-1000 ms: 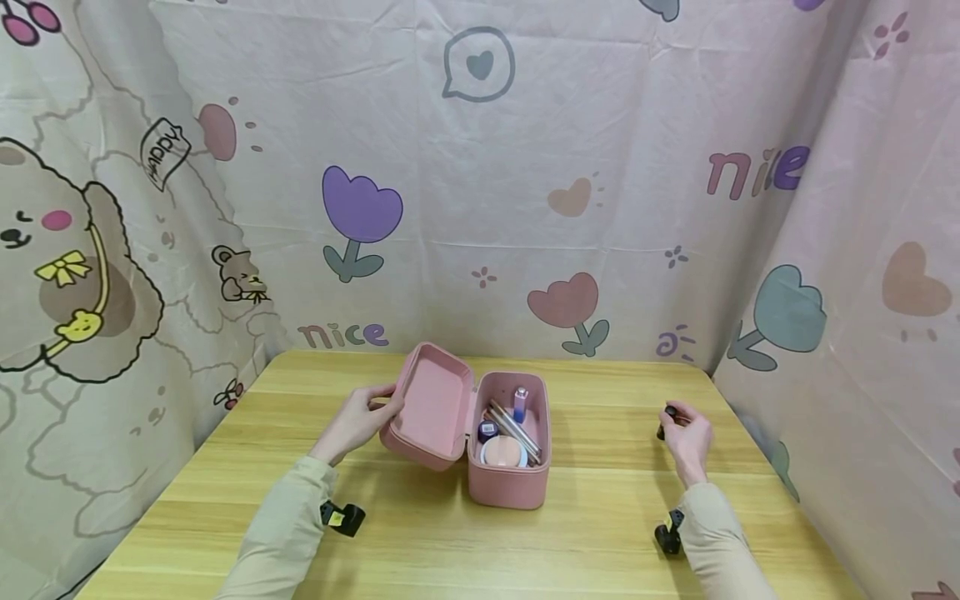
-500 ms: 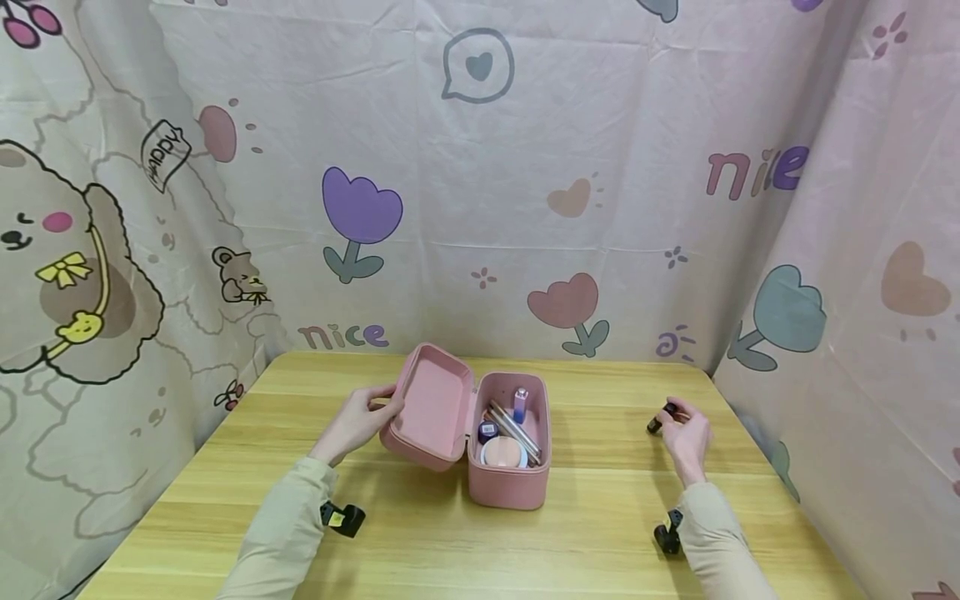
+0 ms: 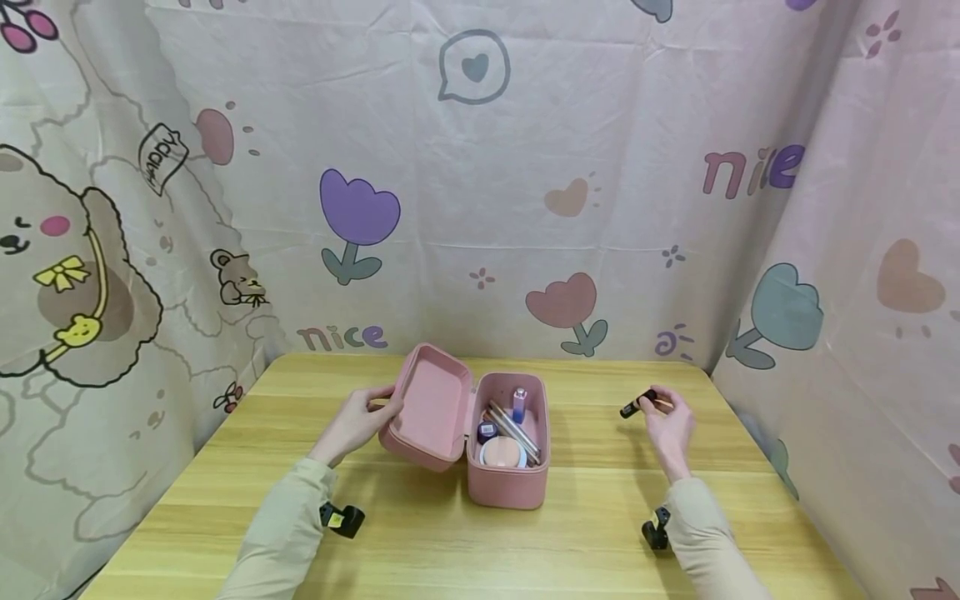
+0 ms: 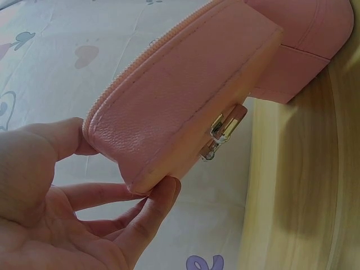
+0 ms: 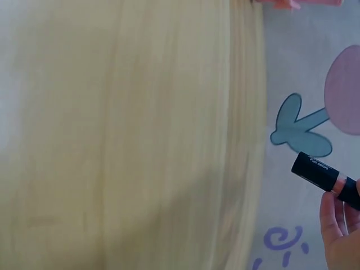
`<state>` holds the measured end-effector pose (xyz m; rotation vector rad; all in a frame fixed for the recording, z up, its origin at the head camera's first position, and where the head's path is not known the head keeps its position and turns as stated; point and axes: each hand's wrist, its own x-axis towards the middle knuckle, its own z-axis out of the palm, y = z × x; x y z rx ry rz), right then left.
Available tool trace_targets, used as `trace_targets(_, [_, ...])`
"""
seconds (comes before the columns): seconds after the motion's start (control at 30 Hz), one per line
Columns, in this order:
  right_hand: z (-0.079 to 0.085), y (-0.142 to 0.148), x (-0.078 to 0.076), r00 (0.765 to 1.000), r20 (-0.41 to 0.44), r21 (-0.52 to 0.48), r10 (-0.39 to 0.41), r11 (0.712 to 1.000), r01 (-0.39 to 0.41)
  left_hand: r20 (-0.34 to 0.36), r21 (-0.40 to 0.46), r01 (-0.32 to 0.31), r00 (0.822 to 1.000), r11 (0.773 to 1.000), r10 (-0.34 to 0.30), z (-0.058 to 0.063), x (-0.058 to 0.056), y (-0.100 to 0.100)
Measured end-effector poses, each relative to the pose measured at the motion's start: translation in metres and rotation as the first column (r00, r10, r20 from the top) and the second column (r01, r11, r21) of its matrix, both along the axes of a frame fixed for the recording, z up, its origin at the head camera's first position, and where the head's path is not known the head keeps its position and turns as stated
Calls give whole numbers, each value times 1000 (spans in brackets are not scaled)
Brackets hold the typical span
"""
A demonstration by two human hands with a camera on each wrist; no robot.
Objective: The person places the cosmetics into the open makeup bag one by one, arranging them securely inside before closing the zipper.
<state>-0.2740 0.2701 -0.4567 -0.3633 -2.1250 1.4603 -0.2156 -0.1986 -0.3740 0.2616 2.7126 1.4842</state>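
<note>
A pink cosmetic case (image 3: 506, 487) stands unzipped at the middle of the table. My left hand (image 3: 358, 421) grips the outer edge of its lid (image 3: 433, 408), which is swung out to the left; in the left wrist view the thumb lies at the zipper edge and fingertips press the lid's outer face near a gold clasp (image 4: 226, 126). Inside the case lie a cushion puff (image 3: 503, 452), slim metallic sticks (image 3: 513, 429), a small dark jar (image 3: 487, 431) and a pink-and-blue tube (image 3: 519, 405). Off to the right, my right hand (image 3: 670, 425) pinches a black lipstick (image 5: 318, 172) with a coral band, held tilted above the table.
The wooden table (image 3: 592, 533) reaches back to a patterned curtain (image 3: 480, 192), which also hangs at both sides. Black wrist cameras (image 3: 345, 520) sit on both forearms, close over the tabletop.
My right hand has moved left with the lipstick, slightly upward in the head view, and the lipstick has turned from near upright to slanting left. The left hand and lid keep their place.
</note>
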Motion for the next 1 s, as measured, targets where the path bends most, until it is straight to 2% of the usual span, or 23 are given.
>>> trace_targets(0.23, [10,-16,0,997,-57,-34,45,998,-47,1,8,5,1000,1000,-5,-1,0,0])
trace_targets(0.4, [20,-30,1,986,-124,-86,111,989,-122,1,15,1,1000,1000,-1,0,0,0])
trace_targets(0.7, [33,-58,7,953,-202,-114,226,961,-252,3,5,-3,1000,1000,3,-1,-1,1])
trace_targets(1.0, [46,-88,16,902,-275,-84,334,926,-369,4,8,-1,1000,1000,1,-2,-1,0])
